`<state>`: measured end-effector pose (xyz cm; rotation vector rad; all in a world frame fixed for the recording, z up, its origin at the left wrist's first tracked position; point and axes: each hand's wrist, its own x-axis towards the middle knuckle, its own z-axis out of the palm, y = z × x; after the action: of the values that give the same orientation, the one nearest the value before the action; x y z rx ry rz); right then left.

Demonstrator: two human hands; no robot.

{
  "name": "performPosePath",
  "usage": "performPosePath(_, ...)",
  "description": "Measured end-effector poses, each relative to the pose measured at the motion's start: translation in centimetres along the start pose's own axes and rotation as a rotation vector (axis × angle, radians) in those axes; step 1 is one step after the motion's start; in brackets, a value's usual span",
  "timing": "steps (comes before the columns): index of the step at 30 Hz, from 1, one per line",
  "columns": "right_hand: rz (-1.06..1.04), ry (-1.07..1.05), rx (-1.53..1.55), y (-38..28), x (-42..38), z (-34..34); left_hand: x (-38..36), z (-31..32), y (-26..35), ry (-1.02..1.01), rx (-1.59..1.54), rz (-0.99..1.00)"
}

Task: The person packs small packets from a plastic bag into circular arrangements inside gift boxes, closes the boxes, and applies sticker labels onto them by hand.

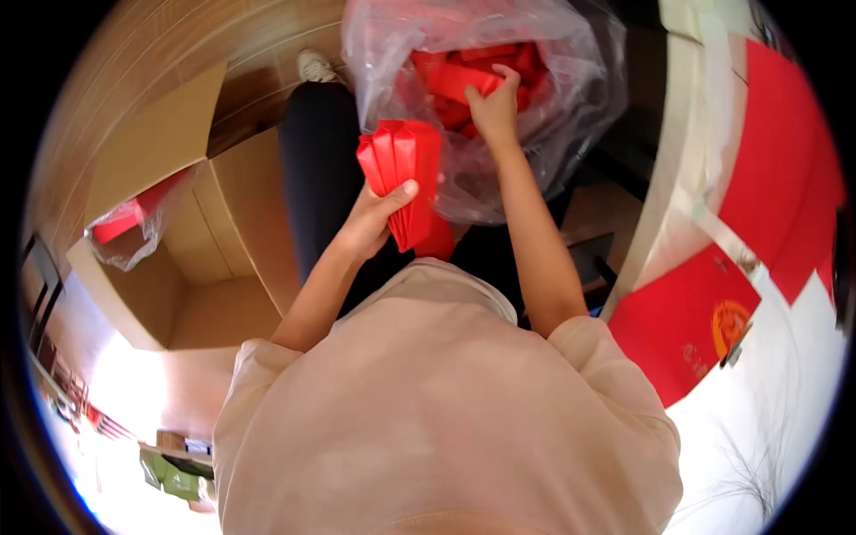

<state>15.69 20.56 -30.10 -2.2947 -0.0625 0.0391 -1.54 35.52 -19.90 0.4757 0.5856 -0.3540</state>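
Observation:
Several folded red packets [399, 165] stand fanned out in my left hand [374, 218], its thumb pressed across their near side. My right hand [495, 105] is inside the mouth of a large clear plastic bag [580, 98], fingers and thumb closed on a red packet [462, 82]. More red packets [528, 64] fill the bag around and beneath it. The bag lies in front of me, and the packets in my left hand are at its near left side.
An open cardboard box [236, 201] stands at the left, with a red item in clear plastic [129, 223] at its edge. On the right are red sheets [682, 325] on a white surface. A shoe [316, 67] shows on the floor near the top.

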Motion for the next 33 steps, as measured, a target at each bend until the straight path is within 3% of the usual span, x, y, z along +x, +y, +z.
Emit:
performPosePath(1, -0.001, 0.03, -0.022, -1.6, -1.5, -3.1, 0.1, -0.3, -0.5, 0.006, 0.061, 0.027)
performPosePath(3, 0.105, -0.265, -0.307, -4.9, -4.6, -9.5, 0.5, -1.2, -2.1, 0.045, 0.207, 0.111)
performPosePath(4, 0.116, -0.228, -0.332, -5.7, -6.0, -12.3, 0.5, -0.8, -2.6, 0.079, 0.301, 0.173)
performPosePath(6, 0.507, -0.646, -0.065, -6.9, -7.8, -16.5, -0.1, 1.1, -2.8, 0.086, 0.457, 0.157)
performPosePath(7, 0.508, -0.603, -0.055, -7.3, -8.5, -17.8, -0.6, 2.3, -2.9, 0.038, 0.622, 0.255)
performPosePath(9, 0.795, -0.877, 0.311, -8.1, -10.4, -19.5, -1.4, 3.3, -4.1, -0.137, 0.806, 0.368)
performPosePath(10, 0.786, -0.842, 0.337, -8.5, -11.6, -19.8, -2.3, 4.4, -4.6, -0.225, 0.847, 0.31)
performPosePath(12, 0.848, -0.652, 0.539, -9.4, -14.2, -20.0, -3.6, 5.5, -6.1, -0.266, 0.91, 0.376)
performPosePath(14, 0.797, -0.564, 0.694, -9.3, -16.6, -20.6, -4.6, 5.6, -7.0, -0.288, 0.919, 0.386)
performPosePath(16, 0.733, -0.244, 1.045, -10.3, -19.9, -21.7, -5.8, 6.3, -7.8, -0.31, 0.922, 0.402)
performPosePath(17, 0.636, -0.255, 1.09, -10.7, -21.4, -22.8, -6.6, 6.8, -8.2, -0.29, 0.847, 0.359)
performPosePath(20, 0.335, -0.127, 0.959, -11.5, -26.3, -25.1, -9.3, 8.9, -9.5, -0.313, 0.725, 0.285)
performPosePath(21, 0.243, -0.11, 0.908, -12.1, -27.7, -26.4, -11.0, 10.9, -10.1, -0.379, 0.732, 0.39)
performPosePath(23, 0.022, -0.03, 0.769, -13.4, -29.9, -30.0, -13.6, 14.4, -11.0, -0.554, 0.758, 0.554)
performPosePath(24, -0.107, 0.024, 0.685, -14.1, -31.0, -32.0, -12.7, 12.0, -10.9, -0.738, 1.089, 0.68)
performPosePath(25, -0.216, 0.102, 0.634, -14.5, -31.9, -33.7, -13.5, 14.1, -11.3, -0.922, 0.936, 0.508)
performPosePath(27, -0.316, 0.285, 0.614, -14.0, -33.3, -36.0, -15.2, 18.3, -11.9, -1.151, 1.038, 0.479)
performPosePath(28, -0.408, 0.423, 0.594, -13.5, -34.0, -37.0, -14.6, 20.0, -12.7, -1.162, 1.267, 0.66)
performPosePath(29, -0.304, 0.506, 0.566, -13.0, -34.3, -38.1, -13.9, 21.7, -13.5, -1.154, 1.483, 0.858)
performPosePath(31, -0.12, 0.675, 0.525, -12.1, -33.0, -40.5, -12.7, 28.0, -17.2, -1.004, 1.318, 1.046)
performPosePath(32, -0.038, 0.764, 0.506, -11.5, -31.4, -42.3, -13.0, 31.9, -19.2, -0.923, 0.979, 0.986)
performPosePath(33, -0.027, 0.775, 0.459, -10.1, -29.9, -43.8, -11.8, 33.8, -20.1, -0.879, 1.033, 0.896)
